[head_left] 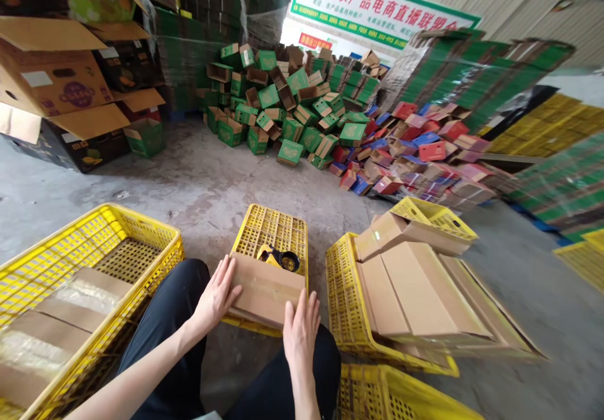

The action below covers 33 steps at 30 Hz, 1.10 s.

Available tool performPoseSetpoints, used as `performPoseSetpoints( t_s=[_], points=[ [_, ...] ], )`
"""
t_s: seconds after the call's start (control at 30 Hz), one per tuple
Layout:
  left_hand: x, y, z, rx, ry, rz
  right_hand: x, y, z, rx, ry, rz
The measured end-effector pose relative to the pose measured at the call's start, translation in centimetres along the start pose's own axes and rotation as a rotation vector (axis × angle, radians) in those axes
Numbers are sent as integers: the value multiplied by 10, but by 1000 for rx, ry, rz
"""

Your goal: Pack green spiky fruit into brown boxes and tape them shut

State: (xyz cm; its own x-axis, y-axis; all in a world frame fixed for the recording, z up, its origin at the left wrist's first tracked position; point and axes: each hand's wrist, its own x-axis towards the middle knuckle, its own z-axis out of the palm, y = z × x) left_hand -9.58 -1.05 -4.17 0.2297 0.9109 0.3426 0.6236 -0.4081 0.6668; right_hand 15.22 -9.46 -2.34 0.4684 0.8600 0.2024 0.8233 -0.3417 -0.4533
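A small brown cardboard box [265, 291] rests on an upturned yellow crate [274, 228] in front of my knees. My left hand [218, 295] lies flat against the box's left side, fingers stretched out. At the box's near right corner my right hand [301, 332] presses flat, fingers together and extended. A yellow and black tape dispenser [282, 258] sits on the crate just behind the box. Neither hand grips anything.
A yellow crate [117, 237] at my left holds wrapped flat cardboard. Flat brown cartons [410, 288] are stacked on yellow crates [340, 294] at my right. Piles of folded green boxes [283, 102] and red and blue boxes [419, 149] cover the concrete floor beyond.
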Motion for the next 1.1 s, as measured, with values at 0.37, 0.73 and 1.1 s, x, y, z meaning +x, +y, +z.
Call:
performPoseSetpoints(
  t_s=[0.37,0.73,1.1],
  points=[
    [-16,33,-10,306,-410,378,-28,-64,3,-274,-266,-388],
    [6,20,-7,372,-355,372,-6,-84,16,-263,-206,-526],
    [23,1,-3,407,-128,287,35,-55,-4,-404,-178,-266]
  ],
)
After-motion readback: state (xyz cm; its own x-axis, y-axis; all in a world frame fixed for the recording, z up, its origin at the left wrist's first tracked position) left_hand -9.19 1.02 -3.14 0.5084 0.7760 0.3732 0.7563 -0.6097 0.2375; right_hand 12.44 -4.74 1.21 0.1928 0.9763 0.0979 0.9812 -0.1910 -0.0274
